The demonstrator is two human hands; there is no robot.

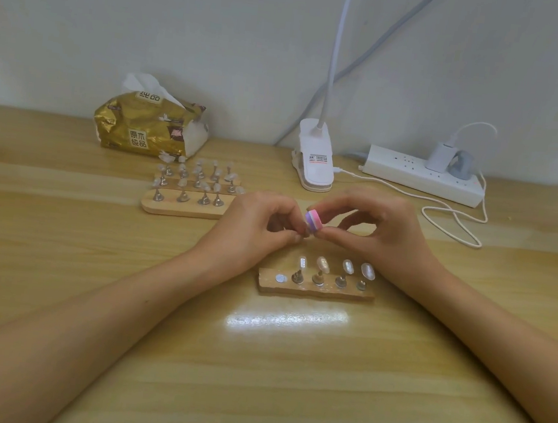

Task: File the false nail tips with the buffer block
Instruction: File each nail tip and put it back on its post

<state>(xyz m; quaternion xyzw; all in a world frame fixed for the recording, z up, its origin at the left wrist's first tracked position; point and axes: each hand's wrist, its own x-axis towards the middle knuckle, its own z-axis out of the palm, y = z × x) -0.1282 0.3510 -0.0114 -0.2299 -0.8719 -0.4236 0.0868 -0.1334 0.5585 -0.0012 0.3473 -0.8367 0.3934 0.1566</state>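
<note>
Just above the near wooden stand (pixel 314 292), both hands meet over the middle of the table (pixel 253 381). The buffer block (pixel 313 222), striped pink and purple, sits between them, raised off the table with one end facing the camera. The right hand (pixel 381 236) grips it: the thumb lies under the block and the fingers (pixel 340 204) arch over its top, clamped on it from both sides. The left hand (pixel 258 226) comes in from the other side with its fingers (pixel 285 238) curled and drawn together, their tips touching the block's near lower edge. Whether they pinch anything cannot be told, since the spot is hidden by the fingertips.

Both forearms reach in from the lower corners of the view and angle inward, with the wrists held above the table.

Four false nail tips (pixel 322 263) stand upright on small metal holders along the near stand, just below the hands. At its left end is a bare round metal disc (pixel 281 278).

Farther back on the left, a second wooden stand (pixel 181 208) carries several rows of holders with tips. Behind it lies a gold tissue pack (pixel 149 125). A white clip lamp (pixel 312 156) and a white power strip (pixel 422 174) sit near the wall.
</note>
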